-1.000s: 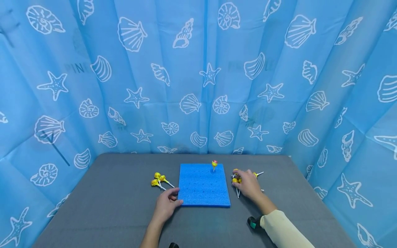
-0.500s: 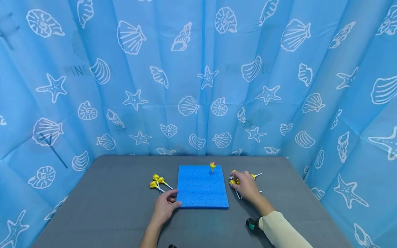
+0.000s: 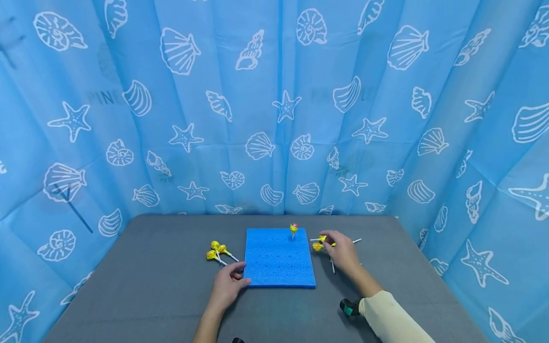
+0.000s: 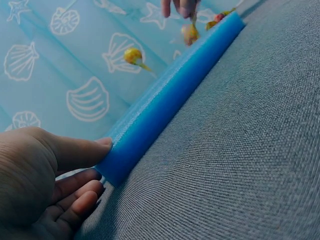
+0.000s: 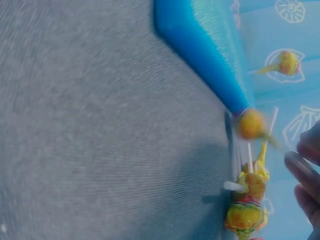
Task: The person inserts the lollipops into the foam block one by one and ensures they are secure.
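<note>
A square blue foam board (image 3: 276,267) with small holes lies on the table. One yellow lollipop (image 3: 293,228) stands upright near its far right corner. My left hand (image 3: 227,286) rests against the board's left edge near the front corner; in the left wrist view the thumb (image 4: 87,150) touches the foam and the other fingers are loosely bent beside it. Right of the board, my right hand (image 3: 341,250) pinches a lollipop (image 5: 251,124) by its stick, its head blurred and pointing toward the board. More lollipops (image 5: 245,215) lie close by, partly hidden by this hand.
Several yellow lollipops (image 3: 218,250) lie left of the board. A grey cloth (image 3: 171,286) covers the table, and a blue curtain (image 3: 274,119) with white shell prints hangs behind. A black wrist device (image 3: 349,307) sits under the right sleeve (image 3: 394,317).
My right hand has drawn a lollipop out of the pile on the right, and its head now sticks out to the left. My left hand stays at the board's edge.
</note>
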`<state>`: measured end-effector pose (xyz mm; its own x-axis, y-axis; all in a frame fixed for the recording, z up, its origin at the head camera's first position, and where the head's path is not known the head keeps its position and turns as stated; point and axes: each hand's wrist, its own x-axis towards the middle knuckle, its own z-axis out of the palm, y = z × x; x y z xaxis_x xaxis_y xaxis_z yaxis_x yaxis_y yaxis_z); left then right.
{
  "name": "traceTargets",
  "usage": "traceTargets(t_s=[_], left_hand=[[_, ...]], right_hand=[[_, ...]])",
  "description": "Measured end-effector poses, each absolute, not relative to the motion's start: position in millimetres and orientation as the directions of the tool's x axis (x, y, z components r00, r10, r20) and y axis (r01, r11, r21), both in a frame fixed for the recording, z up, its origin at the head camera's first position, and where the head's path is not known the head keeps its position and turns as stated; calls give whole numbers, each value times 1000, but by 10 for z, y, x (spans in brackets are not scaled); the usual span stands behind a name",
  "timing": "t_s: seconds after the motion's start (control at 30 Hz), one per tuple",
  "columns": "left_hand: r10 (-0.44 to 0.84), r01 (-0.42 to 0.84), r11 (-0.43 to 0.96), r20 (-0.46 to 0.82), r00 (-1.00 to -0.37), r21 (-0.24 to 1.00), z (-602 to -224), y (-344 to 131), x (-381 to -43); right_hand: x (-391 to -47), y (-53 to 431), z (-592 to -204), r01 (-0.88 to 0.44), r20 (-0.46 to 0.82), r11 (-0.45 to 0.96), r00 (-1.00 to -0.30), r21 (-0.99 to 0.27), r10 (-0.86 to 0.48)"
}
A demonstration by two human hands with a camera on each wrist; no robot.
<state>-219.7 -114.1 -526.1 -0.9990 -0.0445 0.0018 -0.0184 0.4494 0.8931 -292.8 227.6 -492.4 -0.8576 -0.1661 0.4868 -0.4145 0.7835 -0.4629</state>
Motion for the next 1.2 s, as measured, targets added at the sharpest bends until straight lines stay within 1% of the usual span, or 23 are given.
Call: traceTargets(t_s=[0.1,0.33,0.57,0.93,1.2], left_hand=[[-50,-25,446,-3,-999,895,-5262,-1138,-2203],[-46,-13,448,9,-999,894,-5249,-1143,-2197],[-44,3,452,25,-999,892,-5242,-1149,-2194],[-48,-1,447,23,-999,895,-5249,-1153,-2184],[-45,-9,450,12,-999,893,-5246,-1156,-2193]], right_hand=[[-2928,2272,-4914,-414,473,783,-863,-464,-176],[-2929,2243,-4920,-336,351,793,-922,-508,-165],[-2937,2185,-4952,-335,295,774,-934,-537,-200],[-2959,2090,-4989,-318,215,787,-947,-529,-239],[-2957,2079,-4990,-333,157,808,-943,-485,-294]])
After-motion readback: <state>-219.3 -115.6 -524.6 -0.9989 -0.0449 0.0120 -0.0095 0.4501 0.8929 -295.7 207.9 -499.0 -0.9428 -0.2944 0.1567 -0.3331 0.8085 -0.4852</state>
